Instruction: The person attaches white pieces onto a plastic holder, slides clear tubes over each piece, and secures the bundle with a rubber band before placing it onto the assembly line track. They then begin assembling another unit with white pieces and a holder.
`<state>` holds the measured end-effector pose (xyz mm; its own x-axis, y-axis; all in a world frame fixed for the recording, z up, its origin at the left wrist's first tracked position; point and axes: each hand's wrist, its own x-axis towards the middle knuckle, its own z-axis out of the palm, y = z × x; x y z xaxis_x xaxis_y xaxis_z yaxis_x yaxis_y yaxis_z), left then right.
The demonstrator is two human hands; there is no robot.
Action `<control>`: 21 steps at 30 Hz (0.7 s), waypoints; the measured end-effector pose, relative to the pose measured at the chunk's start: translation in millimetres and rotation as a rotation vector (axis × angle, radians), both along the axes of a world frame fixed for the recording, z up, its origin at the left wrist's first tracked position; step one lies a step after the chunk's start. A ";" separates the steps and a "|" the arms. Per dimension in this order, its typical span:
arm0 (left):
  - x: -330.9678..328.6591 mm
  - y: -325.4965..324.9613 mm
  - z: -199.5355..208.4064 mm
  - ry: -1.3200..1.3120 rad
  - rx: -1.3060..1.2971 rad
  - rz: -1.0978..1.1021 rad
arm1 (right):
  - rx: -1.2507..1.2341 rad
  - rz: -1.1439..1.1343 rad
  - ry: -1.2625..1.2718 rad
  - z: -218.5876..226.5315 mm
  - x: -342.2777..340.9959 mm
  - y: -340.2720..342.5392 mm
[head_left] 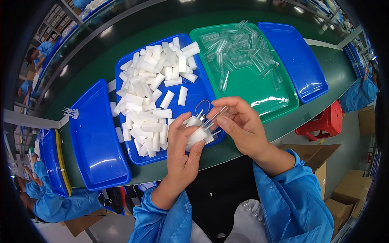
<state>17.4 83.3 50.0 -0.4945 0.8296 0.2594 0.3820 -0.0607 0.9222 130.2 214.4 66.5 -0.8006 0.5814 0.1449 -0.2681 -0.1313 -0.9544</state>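
Over the near right corner of a blue tray (194, 97), my two hands meet. My left hand (181, 152) is closed on a smooth white plastic piece (197, 137), thumb on the near side. Between thumb and fingers of my right hand (244, 128) is a clear plastic sleeve (215, 116), slanting to the white piece. Thin pale prongs show around the white piece; whether they belong to it or to parts behind I cannot tell. Many loose white pieces (142, 95) fill the blue tray's left and middle. More clear sleeves (239, 48) lie in a green tray (267, 101) to its right.
Blue trays stand at the left (99, 141) and far right (300, 60). A white pronged part (71, 112) rests on the left tray's rim. Right of the bench are a red stool (322, 123) and cardboard boxes (348, 190). People in blue work at both sides.
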 end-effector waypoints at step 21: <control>-0.7 3.6 -0.6 0.071 -0.004 0.076 | -0.236 0.028 0.092 -12.4 0.1 -5.2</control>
<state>16.6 86.9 49.5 -0.5362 0.7918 0.2925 0.4497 -0.0253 0.8928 130.2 209.2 54.1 -0.8068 0.5853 0.0808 -0.3452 -0.3559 -0.8684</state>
